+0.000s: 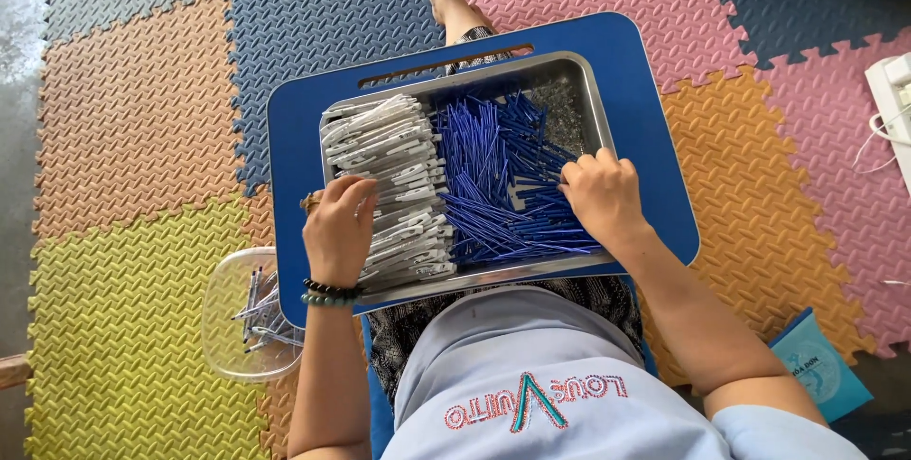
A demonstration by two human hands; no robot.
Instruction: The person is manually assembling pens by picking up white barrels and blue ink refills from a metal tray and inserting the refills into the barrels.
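A metal tray [581, 69] rests on a blue lap table [655, 138] across my legs. Its left half holds a pile of white pen barrels [399, 152]; its right half holds a heap of blue pen refills [493, 166]. My left hand [338, 230] lies on the white barrels at the tray's left side, fingers curled over them. My right hand [603, 196] rests on the blue refills near the tray's right wall, fingers bent down into the heap. Whether either hand pinches a piece is hidden.
A clear plastic bowl [228, 280] with a few assembled pens stands on the floor by my left elbow. Coloured foam mats [133, 119] cover the floor. A teal packet [821, 365] lies at the right, and a white device with a cable [892, 90] at the far right edge.
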